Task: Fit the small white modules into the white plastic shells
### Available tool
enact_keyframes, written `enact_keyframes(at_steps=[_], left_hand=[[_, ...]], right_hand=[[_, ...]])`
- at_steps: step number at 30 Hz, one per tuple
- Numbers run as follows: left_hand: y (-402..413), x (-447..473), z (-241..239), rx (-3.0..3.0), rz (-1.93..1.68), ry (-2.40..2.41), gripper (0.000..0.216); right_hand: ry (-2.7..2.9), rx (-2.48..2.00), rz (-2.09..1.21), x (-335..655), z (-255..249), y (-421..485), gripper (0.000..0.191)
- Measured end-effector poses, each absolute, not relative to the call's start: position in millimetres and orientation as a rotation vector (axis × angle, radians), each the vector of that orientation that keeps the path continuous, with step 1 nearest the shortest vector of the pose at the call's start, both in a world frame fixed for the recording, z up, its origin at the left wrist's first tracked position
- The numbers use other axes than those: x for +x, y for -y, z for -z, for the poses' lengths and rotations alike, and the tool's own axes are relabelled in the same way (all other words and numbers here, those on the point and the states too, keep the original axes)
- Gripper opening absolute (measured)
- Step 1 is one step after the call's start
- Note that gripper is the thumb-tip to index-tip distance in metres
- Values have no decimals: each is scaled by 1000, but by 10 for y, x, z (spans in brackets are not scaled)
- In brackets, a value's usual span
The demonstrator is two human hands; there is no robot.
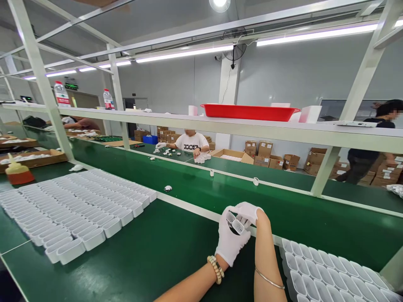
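Both my hands wear white gloves and meet over the green bench near its far edge. My left hand (229, 241) holds a small white plastic shell (237, 226) from below. My right hand (247, 212) curls over the top of the same shell, fingers pinched on it. A bead bracelet (215, 269) is on my left wrist and a thin bangle (269, 279) on my right forearm. Rows of empty white shells (317, 272) lie just right of my hands.
A large block of white shells (78, 209) covers the bench at left. A green conveyor belt (299, 214) runs behind, carrying small parts (168, 188). A red tray (248, 112) sits on the upper shelf. Other people work across the line. Cardboard boxes (267, 155) stand behind.
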State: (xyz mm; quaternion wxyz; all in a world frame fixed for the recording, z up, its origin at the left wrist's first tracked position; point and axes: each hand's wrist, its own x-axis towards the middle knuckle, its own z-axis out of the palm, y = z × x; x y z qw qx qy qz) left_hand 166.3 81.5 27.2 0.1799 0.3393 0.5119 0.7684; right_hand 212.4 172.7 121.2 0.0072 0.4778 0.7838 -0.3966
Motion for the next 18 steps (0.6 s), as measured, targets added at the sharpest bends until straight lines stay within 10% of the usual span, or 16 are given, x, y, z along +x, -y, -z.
enact_keyframes(at_steps=[18], left_hand=[[-835,1629,-214,1088,-2169,-1662,86]], right_hand=[[-2413,1202,1455,2264,-1400,-1551,58]])
